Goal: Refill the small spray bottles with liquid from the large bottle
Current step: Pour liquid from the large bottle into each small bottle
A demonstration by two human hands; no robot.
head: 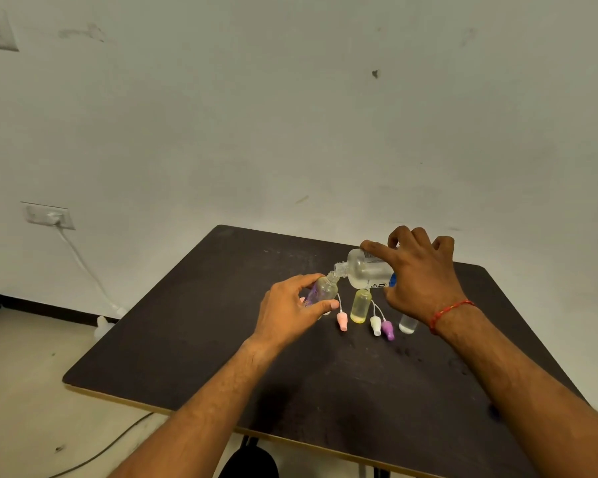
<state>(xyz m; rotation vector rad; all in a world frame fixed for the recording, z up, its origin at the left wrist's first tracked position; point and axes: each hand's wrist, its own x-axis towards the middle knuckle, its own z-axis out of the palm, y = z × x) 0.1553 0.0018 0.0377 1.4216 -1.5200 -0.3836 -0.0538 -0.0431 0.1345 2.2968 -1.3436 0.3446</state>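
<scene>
My right hand (423,274) grips the large clear bottle (363,270), tipped sideways with its open neck pointing left and down. Its neck meets the mouth of a small purple-tinted spray bottle (320,292), which my left hand (292,313) holds tilted just above the table. A small yellow bottle (360,306) stands open under the large bottle. Another small clear bottle (408,326) stands partly hidden behind my right wrist. Three spray caps with thin tubes lie on the table: pink (342,321), white (375,326) and purple (388,329).
Everything sits on a dark square table (221,346) against a white wall. The table's near edge and left corner drop to a light floor with a cable. A wall socket (49,215) with a white cord is at the left.
</scene>
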